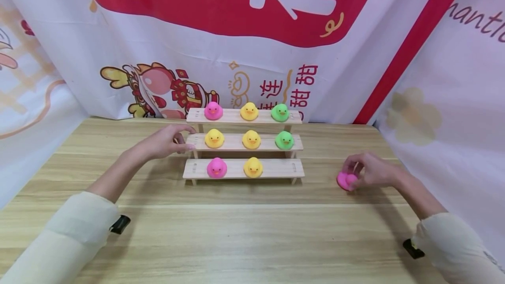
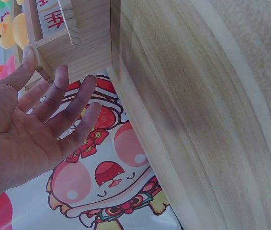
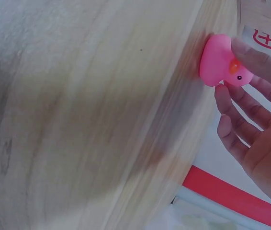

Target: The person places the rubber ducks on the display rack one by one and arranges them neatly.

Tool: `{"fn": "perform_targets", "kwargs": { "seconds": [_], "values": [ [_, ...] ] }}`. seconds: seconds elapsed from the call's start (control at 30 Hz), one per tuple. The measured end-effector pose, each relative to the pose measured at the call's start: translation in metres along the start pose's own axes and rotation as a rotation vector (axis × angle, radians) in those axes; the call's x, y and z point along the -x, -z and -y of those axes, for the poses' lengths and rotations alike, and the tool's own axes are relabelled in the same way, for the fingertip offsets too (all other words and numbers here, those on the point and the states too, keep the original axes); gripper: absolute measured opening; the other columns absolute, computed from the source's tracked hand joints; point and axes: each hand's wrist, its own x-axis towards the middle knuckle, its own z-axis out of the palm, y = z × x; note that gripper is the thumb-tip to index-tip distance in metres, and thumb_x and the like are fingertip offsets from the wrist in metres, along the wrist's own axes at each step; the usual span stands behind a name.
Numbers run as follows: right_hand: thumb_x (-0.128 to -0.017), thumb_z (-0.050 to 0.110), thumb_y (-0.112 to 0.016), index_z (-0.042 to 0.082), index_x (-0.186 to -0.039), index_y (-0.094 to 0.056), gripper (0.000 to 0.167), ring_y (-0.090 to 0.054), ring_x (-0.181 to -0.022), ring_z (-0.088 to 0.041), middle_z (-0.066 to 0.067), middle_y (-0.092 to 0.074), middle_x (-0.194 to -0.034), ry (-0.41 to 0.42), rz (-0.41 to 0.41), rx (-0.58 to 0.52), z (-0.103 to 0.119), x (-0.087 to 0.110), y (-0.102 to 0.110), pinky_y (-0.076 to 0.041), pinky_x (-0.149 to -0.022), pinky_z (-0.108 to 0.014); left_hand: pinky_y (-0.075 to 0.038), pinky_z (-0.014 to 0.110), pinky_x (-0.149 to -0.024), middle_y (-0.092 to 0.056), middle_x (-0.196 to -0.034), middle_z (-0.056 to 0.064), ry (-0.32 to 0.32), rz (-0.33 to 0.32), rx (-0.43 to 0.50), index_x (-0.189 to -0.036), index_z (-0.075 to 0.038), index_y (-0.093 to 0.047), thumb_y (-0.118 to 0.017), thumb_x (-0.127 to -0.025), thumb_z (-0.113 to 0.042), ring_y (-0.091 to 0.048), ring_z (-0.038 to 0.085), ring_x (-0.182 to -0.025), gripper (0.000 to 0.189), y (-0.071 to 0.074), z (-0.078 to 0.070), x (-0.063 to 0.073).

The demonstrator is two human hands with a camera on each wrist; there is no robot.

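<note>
A three-tier wooden stand (image 1: 274,168) carries several small rubber ducks in pink, yellow and green. Its top and middle boards hold three each; the front board has a pink duck (image 1: 217,168) and a yellow duck (image 1: 253,168), with bare wood at its right end. My left hand (image 1: 173,140) touches the left end of the middle board, thumb at the edge, its other fingers (image 2: 80,105) loosely extended beside the stand. Off to the right, my right hand (image 1: 368,170) pinches another pink duck (image 3: 217,60) between thumb and fingers, low at the tabletop.
The wood-grain table (image 1: 236,236) extends in front and to both sides of the stand. A printed white and red cloth (image 1: 221,25) hangs behind it, with more cloth at the left and right. Black pieces show at both sleeve cuffs.
</note>
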Motion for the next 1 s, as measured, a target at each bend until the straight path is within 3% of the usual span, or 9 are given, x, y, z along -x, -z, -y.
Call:
{"fn": "perform_targets", "kwargs": {
  "seconds": [0.3,0.53,1.0],
  "values": [
    [-0.075,0.014,-0.094,0.008,-0.092,-0.069,0.031,-0.06,-0.076,-0.012,0.002,-0.065,-0.084,-0.066,0.031,-0.024,-0.001,0.002,-0.001,-0.054,-0.069,-0.028,-0.052,0.036,-0.072,-0.07,-0.091,0.02,0.003,0.005,-0.002,-0.14,0.003,-0.053,-0.069,-0.101,-0.016,-0.066,0.032,-0.084,0.046,0.001,0.0,0.0],
    [-0.078,0.014,-0.091,0.01,-0.093,-0.069,0.027,-0.058,-0.072,-0.013,0.001,-0.063,-0.087,-0.105,0.034,-0.016,0.002,0.001,-0.001,-0.051,-0.067,-0.026,-0.053,0.038,-0.075,-0.07,-0.093,0.02,0.01,0.007,-0.006,-0.14,0.003,-0.053,-0.069,-0.101,-0.018,-0.066,0.031,-0.085,0.047,0.0,0.0,0.0],
    [-0.081,-0.004,-0.081,0.006,-0.098,-0.07,0.023,-0.059,-0.07,-0.01,-0.003,-0.065,-0.094,0.005,-0.041,-0.064,0.025,-0.012,-0.003,-0.052,-0.065,-0.026,-0.054,0.04,-0.076,-0.071,-0.088,0.019,-0.007,0.01,-0.006,-0.14,0.005,-0.051,-0.068,-0.102,-0.017,-0.068,0.032,-0.083,0.047,0.001,0.001,-0.001]
  ]
}}
